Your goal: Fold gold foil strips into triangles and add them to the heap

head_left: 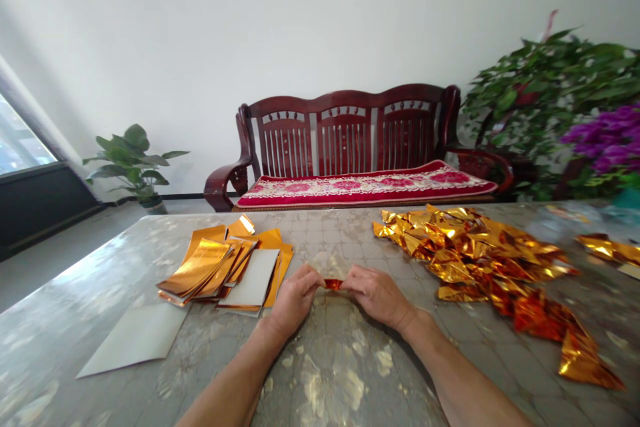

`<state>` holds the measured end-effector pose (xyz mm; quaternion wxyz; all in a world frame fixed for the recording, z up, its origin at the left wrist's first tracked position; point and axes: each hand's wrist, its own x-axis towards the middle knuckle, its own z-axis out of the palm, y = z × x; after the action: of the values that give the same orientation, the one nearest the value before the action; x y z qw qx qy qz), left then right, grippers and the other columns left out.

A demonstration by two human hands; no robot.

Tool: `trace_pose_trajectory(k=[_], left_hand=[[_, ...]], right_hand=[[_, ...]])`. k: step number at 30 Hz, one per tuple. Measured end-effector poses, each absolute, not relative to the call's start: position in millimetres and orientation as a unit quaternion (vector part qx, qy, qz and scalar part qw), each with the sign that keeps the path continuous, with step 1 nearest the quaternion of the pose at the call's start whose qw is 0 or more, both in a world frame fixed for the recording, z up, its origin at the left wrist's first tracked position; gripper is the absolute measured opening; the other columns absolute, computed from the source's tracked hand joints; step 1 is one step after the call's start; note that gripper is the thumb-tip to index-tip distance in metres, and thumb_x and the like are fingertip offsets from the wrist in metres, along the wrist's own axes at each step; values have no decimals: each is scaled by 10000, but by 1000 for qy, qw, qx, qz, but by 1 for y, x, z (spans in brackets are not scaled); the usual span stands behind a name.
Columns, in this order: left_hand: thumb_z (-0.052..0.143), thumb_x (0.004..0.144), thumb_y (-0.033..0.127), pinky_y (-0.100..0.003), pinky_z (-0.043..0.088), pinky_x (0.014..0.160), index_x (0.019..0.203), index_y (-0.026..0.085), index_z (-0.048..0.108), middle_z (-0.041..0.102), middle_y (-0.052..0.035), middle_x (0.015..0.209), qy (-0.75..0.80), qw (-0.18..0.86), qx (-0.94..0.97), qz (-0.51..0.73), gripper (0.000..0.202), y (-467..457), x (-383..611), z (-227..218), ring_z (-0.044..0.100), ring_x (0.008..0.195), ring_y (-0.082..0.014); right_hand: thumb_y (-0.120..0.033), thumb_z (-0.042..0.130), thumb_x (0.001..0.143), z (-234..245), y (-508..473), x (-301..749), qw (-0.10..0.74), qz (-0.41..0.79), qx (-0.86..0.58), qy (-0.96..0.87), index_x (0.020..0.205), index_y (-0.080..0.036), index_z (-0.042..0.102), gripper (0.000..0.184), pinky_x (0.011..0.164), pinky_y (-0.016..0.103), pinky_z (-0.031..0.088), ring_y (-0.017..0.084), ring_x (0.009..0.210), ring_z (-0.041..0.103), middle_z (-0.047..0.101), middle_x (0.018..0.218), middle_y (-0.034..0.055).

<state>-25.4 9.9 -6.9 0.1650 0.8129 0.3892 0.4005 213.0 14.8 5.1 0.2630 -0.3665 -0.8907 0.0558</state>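
— What have your hands got?
— My left hand (295, 297) and right hand (377, 293) pinch a small folded gold foil piece (333, 284) between them, low over the table (320, 373), near centre.
— And around it?
— Flat gold sheets (220, 267) stacked left, a folded foil pile (480, 260) right, one grey sheet (135, 340) lying near left.

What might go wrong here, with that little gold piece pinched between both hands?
The foil piece, pinched between the left hand and right hand, looks thin, so it might tear or crease crookedly. The stack of flat gold sheets lies close beside the left hand, and a careless forearm could scatter it. The heap of folded gold pieces sprawls loosely on the right, where a sweeping arm might knock some about.
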Motion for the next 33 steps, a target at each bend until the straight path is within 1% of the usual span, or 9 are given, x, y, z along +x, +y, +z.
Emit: trace_pose_trajectory(k=[4, 9, 13, 17, 20, 25, 30, 33], left_hand=[[488, 956, 189, -242, 471, 758, 933, 222, 704, 650, -42, 891, 393, 156, 832, 360, 219, 8, -26, -6, 628, 844, -156], [517, 944, 187, -231, 472, 750, 930, 232, 720, 701, -35, 884, 415, 145, 834, 333, 209, 9, -25, -8, 651, 834, -160], [523, 949, 208, -232, 477, 756, 944, 247, 731, 726, -29, 901, 422, 141, 839, 313, 211, 8, -22, -7, 667, 850, -167], [505, 962, 231, -240, 485, 753, 958, 249, 735, 730, -30, 894, 416, 150, 839, 317, 230, 8, -19, -2, 671, 839, -169], [505, 965, 251, -246, 498, 770, 971, 252, 738, 737, -27, 904, 398, 163, 842, 327, 232, 11, -18, -2, 673, 844, -165], [500, 958, 220, -256, 512, 791, 986, 244, 732, 746, -33, 931, 393, 164, 836, 347, 235, 15, -18, -5, 682, 867, -165], [497, 958, 234, -257, 512, 792, 1001, 248, 730, 746, -39, 943, 384, 171, 844, 334, 237, 15, -19, -3, 686, 886, -169], [504, 958, 253, -263, 514, 809, 1029, 252, 731, 749, -43, 963, 381, 175, 845, 331, 237, 14, -20, -3, 687, 902, -171]], right_hand=[[-91, 486, 914, 4, 14, 213, 277, 30, -367, -887, 993, -274, 753, 333, 725, 242, 443, 158, 805, 612, 671, 851, 34], [-123, 468, 939, 3, 15, 211, 289, 65, -358, -886, 1006, -264, 749, 322, 756, 235, 474, 149, 845, 633, 692, 916, 31], [-142, 468, 947, 0, 16, 209, 281, 62, -361, -887, 968, -239, 756, 304, 760, 252, 496, 160, 839, 649, 706, 880, 35], [-127, 475, 940, -3, 17, 208, 282, 66, -368, -883, 938, -222, 758, 298, 753, 246, 502, 156, 827, 659, 706, 862, 39], [-132, 484, 940, -4, 17, 208, 291, 77, -371, -879, 952, -237, 758, 295, 755, 237, 502, 149, 832, 661, 708, 876, 34], [-154, 503, 946, -8, 19, 208, 322, 82, -372, -867, 962, -242, 756, 268, 774, 244, 504, 152, 843, 657, 708, 888, 37], [-122, 515, 927, -10, 20, 206, 348, 100, -364, -858, 940, -239, 759, 271, 772, 238, 505, 151, 846, 667, 718, 895, 35], [-132, 527, 926, -10, 19, 204, 352, 108, -359, -858, 941, -237, 758, 254, 779, 243, 508, 153, 853, 668, 720, 904, 37]])
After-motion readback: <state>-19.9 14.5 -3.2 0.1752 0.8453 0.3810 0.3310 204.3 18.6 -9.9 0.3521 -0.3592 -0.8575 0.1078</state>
